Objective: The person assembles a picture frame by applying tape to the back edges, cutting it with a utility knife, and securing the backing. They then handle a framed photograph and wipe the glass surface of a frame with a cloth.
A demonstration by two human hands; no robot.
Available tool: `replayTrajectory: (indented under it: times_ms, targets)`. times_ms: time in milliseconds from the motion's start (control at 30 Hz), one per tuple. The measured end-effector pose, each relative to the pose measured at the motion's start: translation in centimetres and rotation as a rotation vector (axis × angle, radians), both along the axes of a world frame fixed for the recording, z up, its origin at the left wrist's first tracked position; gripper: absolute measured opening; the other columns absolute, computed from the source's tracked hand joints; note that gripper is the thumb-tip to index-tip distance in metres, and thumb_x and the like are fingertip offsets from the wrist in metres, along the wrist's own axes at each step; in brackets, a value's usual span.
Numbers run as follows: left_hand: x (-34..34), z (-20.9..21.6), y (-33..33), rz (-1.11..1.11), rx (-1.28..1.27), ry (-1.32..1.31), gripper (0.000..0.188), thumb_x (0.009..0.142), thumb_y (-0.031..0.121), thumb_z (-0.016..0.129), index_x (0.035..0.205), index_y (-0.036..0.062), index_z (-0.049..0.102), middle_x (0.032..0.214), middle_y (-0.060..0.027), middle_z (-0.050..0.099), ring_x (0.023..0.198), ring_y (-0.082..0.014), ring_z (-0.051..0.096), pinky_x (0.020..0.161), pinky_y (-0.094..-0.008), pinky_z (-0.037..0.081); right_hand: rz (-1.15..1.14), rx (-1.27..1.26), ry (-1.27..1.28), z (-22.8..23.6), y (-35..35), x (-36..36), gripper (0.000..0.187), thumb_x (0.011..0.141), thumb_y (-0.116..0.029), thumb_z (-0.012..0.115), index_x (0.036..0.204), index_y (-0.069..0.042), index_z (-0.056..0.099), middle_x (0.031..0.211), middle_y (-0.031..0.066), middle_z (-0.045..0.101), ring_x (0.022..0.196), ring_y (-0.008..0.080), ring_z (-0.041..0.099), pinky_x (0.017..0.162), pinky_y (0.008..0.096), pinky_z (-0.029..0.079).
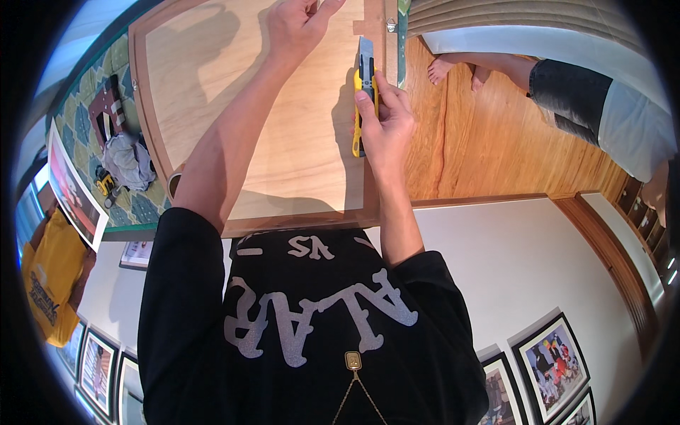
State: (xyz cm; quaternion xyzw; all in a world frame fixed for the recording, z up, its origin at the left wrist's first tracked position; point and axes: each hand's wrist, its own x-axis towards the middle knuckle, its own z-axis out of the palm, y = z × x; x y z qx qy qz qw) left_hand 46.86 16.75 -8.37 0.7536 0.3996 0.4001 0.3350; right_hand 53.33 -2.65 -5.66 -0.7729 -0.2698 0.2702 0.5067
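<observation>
In front of me lies a large light wood panel [297, 163], with brown tape along its edges and a frame around it. My right hand [389, 117] grips a yellow and black utility knife [366, 92] above the panel's right side, its blade out and pointing away from me. At the far edge, my left hand [294, 32] is partly cut off by the top of the picture. Its visible fingers are curled and the thumb sticks out to the right; anything held there is hidden. A brown tape roll [173, 182] shows partly beside my left forearm.
Left of the frame, a patterned green surface [145, 209] carries a crumpled grey cloth [127, 161], a yellow and black tool [105, 183] and a print [74, 188]. Another person's bare legs [499, 67] are on the wood floor [460, 142] at right. Framed pictures [551, 368] hang behind me.
</observation>
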Motion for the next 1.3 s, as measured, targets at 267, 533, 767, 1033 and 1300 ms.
replayTrajectory:
  times_ms: [267,533,767,1033,1300]
  targets:
    - [0.1,0.5,-0.1,0.004,-0.002,-0.011,0.019,0.086,0.025,0.071,0.089,0.0061,0.071,0.062,-0.0048,0.054,0.055,-0.0133,0.050,0.051,-0.0285,0.039,-0.036,-0.010,0.107,0.8,0.5,-0.2,0.036,0.087,-0.007,0.068,0.120,0.006,0.063,0.103,0.0117,0.057,0.063,0.0114,0.059,0.048,0.0254,0.049]
    - [-0.1,0.7,0.0,0.002,-0.058,0.059,0.023,0.087,0.029,0.069,0.093,0.0067,0.071,0.068,-0.0074,0.058,0.063,-0.0174,0.055,0.058,-0.0313,0.043,0.011,0.100,-0.044,-1.6,1.0,0.6,0.036,0.087,-0.007,0.069,0.120,0.007,0.062,0.103,0.0106,0.056,0.063,0.0117,0.059,0.049,0.0251,0.050]
    - [0.1,1.3,-0.8,-0.233,0.216,0.329,0.026,0.080,0.038,0.074,0.102,0.0261,0.073,0.049,-0.0007,0.047,0.044,-0.0159,0.049,0.045,-0.0309,0.040,-0.177,0.338,0.320,2.5,1.3,2.0,0.044,0.091,-0.009,0.067,0.129,0.006,0.054,0.118,0.0079,0.049,0.066,0.0179,0.065,0.048,0.0273,0.053]
    - [0.5,-0.1,2.0,-0.022,0.008,0.105,0.017,0.092,0.032,0.061,0.095,0.0171,0.068,0.063,-0.0036,0.060,0.055,-0.0238,0.057,0.054,-0.0385,0.046,-0.213,0.290,0.467,4.2,-3.3,0.8,0.051,0.087,0.004,0.062,0.136,0.005,0.045,0.124,0.0082,0.045,0.076,0.0179,0.065,0.053,0.0273,0.054]
    - [-0.7,2.0,-1.1,-0.345,0.240,0.577,0.026,0.091,0.038,0.061,0.112,0.0214,0.062,0.070,-0.0059,0.065,0.061,-0.0262,0.063,0.059,-0.0409,0.049,-0.158,0.331,0.392,3.0,-2.1,1.5,0.082,0.070,0.017,0.048,0.147,-0.004,0.026,0.131,0.0131,0.041,0.095,0.0181,0.057,0.074,0.0283,0.051]
